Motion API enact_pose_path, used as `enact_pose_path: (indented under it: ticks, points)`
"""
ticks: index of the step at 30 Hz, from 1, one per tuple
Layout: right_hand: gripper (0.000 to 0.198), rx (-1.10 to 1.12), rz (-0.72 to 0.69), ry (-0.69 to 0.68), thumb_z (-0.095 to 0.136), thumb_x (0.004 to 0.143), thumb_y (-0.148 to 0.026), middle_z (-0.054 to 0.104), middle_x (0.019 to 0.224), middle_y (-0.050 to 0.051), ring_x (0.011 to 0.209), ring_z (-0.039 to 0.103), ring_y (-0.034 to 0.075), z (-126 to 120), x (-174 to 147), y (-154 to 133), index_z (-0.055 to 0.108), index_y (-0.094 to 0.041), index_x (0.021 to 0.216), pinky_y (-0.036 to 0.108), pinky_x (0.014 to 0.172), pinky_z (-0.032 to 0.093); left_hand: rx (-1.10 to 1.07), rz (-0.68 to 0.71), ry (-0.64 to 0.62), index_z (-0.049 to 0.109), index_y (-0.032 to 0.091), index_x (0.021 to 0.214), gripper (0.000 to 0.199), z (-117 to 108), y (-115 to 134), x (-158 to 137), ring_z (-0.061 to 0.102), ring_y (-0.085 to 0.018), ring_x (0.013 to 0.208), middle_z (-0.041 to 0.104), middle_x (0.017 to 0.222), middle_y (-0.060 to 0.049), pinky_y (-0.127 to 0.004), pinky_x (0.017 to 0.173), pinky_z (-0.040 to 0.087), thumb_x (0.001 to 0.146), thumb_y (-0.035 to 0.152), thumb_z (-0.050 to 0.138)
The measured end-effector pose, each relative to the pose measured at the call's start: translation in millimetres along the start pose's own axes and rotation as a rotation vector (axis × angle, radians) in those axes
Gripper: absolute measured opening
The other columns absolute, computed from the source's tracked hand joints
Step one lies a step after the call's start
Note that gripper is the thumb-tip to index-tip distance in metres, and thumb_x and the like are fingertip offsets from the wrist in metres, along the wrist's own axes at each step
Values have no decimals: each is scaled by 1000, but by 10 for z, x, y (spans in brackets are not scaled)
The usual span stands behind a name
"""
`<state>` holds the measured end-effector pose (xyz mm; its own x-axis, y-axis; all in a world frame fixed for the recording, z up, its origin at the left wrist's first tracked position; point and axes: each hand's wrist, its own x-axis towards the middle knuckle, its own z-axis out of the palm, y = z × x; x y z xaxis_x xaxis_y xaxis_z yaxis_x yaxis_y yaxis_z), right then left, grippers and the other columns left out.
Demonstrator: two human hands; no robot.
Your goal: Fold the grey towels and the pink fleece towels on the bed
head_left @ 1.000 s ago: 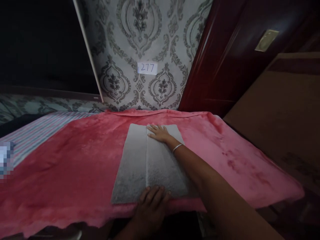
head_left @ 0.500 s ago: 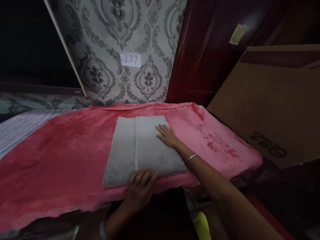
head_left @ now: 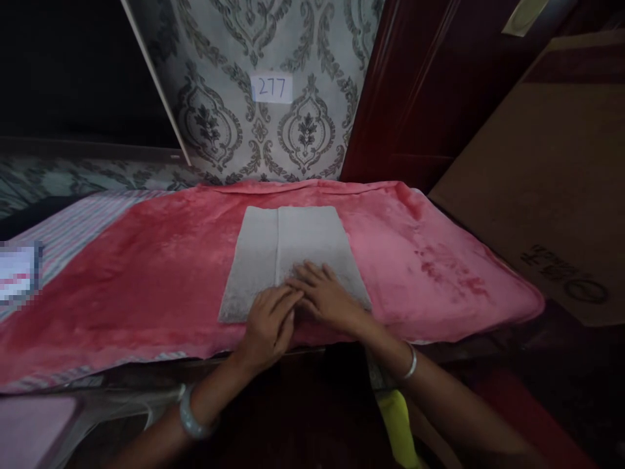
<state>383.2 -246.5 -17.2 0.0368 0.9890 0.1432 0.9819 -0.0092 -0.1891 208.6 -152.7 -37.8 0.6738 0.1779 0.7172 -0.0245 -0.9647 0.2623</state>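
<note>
Grey folded plush cloth (head_left: pixel 251 260) lies mid-frame on pink blanket (head_left: pixel 146 280), your right hand (head_left: pixel 325 296) splayed, seemingly to press it flat, while whether your left hand (head_left: pixel 268 322), bent by its near edge, pinches anything is unclear.

You have one left hand (head_left: pixel 267 327), one right hand (head_left: pixel 329 298) and two bracelets (head_left: pixel 189 415); before you, count one grey cloth (head_left: pixel 312 236), one pink blanket (head_left: pixel 141 273), one number card (head_left: pixel 272 88), one cardboard box (head_left: pixel 532 163) and one dark screen (head_left: pixel 73 78).
</note>
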Motion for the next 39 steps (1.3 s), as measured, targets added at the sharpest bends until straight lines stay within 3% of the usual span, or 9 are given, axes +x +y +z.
enact_pose_path:
  ticks: [6, 9, 14, 17, 20, 23, 26, 35, 39]
  points:
    - [53, -34, -35, 156, 56, 97, -30, 45, 156, 12, 149, 31, 29, 318, -123, -244, 51, -22, 149, 56, 123, 23, 127, -4, -431, 36, 15, 155, 60, 163, -296, 206, 35, -28, 148, 43, 158, -16, -49, 121, 30, 101, 40, 43]
    - [50, -27, -23, 209, 56, 97, -28, 46, 155, 11, 148, 32, 29, 350, -115, -242, 52, -22, 147, 54, 123, 25, 143, -22, -485, 36, 14, 155, 62, 173, -339, 170, 34, -29, 149, 39, 160, -16, -50, 121, 30, 100, 43, 44]
    - [41, -4, -23, 250, 58, 97, -30, 53, 148, 11, 144, 36, 29, 347, -117, -242, 61, -23, 138, 56, 121, 29, 61, 7, -494, 45, 20, 151, 52, 67, -367, 371, 45, -25, 142, 50, 153, -13, -47, 117, 37, 101, 36, 43]
    - [33, -5, -49, 281, 61, 96, -31, 64, 133, 10, 135, 46, 30, 358, -124, -234, 68, -25, 128, 56, 119, 32, -1, 96, -627, 40, 24, 154, 54, 132, -489, 617, 34, -23, 150, 41, 160, -9, -48, 123, 26, 103, 40, 38]
    - [35, -17, -74, 324, 61, 96, -32, 67, 127, 9, 124, 54, 28, 365, -134, -237, 67, -26, 130, 52, 115, 38, -10, 97, -759, 35, 27, 157, 57, 284, -690, 790, 20, -25, 155, 31, 166, -7, -54, 126, 13, 104, 49, 31]
    - [39, -8, -62, 349, 62, 96, -32, 66, 130, 7, 126, 53, 28, 364, -140, -256, 64, -28, 135, 52, 113, 40, -14, 72, -760, 33, 31, 157, 59, 409, -861, 829, 14, -28, 157, 26, 167, -6, -58, 125, 7, 103, 55, 28]
    - [43, 5, -49, 369, 61, 96, -31, 64, 134, 6, 127, 52, 28, 374, -144, -272, 60, -31, 139, 52, 113, 41, -39, 60, -760, 34, 33, 157, 58, 455, -936, 801, 17, -26, 156, 29, 166, -5, -56, 125, 10, 104, 55, 25]
    - [45, 64, -23, 418, 53, 96, -20, 63, 139, 5, 134, 50, 25, 508, -298, -395, 60, -27, 140, 49, 116, 39, -23, 75, -740, 35, 34, 156, 60, 450, -941, 781, 19, -28, 155, 31, 166, -5, -58, 124, 13, 102, 59, 29]
    - [37, 177, -98, 453, 50, 97, -20, 67, 134, 5, 133, 53, 21, 399, -483, -297, 66, -24, 130, 45, 115, 41, 62, 120, -739, 38, 29, 156, 63, 385, -855, 811, 22, -33, 154, 33, 165, -10, -60, 122, 16, 101, 59, 34]
